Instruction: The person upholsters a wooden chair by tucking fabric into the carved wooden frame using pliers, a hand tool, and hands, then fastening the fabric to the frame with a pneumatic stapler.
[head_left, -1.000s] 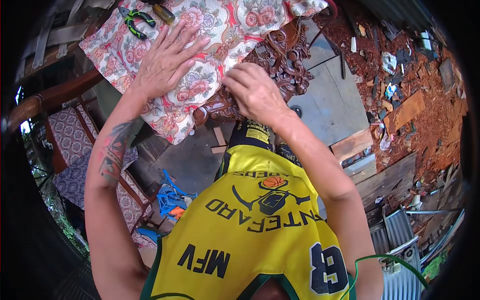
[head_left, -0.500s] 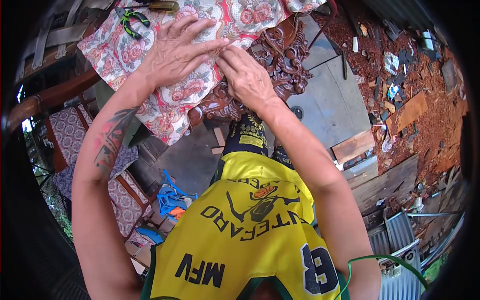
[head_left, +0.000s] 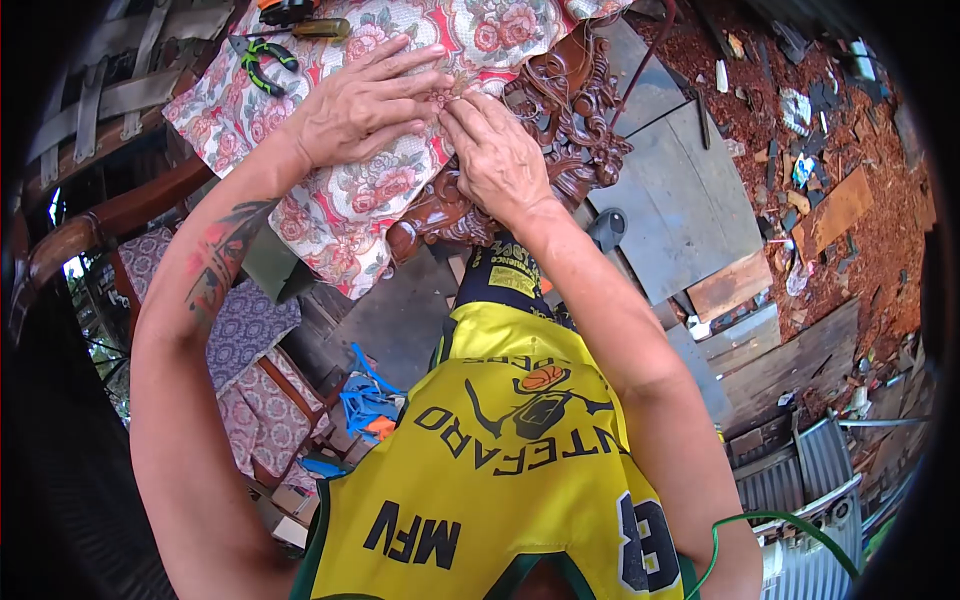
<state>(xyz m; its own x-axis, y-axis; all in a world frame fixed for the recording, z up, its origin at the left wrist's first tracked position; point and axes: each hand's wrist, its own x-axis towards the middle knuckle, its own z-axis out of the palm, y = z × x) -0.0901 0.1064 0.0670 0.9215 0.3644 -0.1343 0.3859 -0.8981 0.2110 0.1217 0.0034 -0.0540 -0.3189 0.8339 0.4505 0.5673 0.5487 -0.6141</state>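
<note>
Floral upholstery fabric in white, red and pink lies over a piece of furniture with a dark carved wooden frame. My left hand rests flat on the fabric with its fingers spread. Beside its fingertips, my right hand is closed, its bent fingers pinching the fabric's edge where it meets the carved wood. What lies under those fingers is hidden. Pliers with green and black handles lie on the fabric beyond my left hand, near a tool with a translucent yellowish handle.
An orange and black object sits at the top edge. On the left are a curved wooden armrest and patterned cushions. Blue and orange items lie on the floor. Grey boards and debris-strewn red soil are at right.
The view has shifted slightly. My left hand stays spread on the fabric and my right hand keeps its fingers at the edge, with only small movement.
</note>
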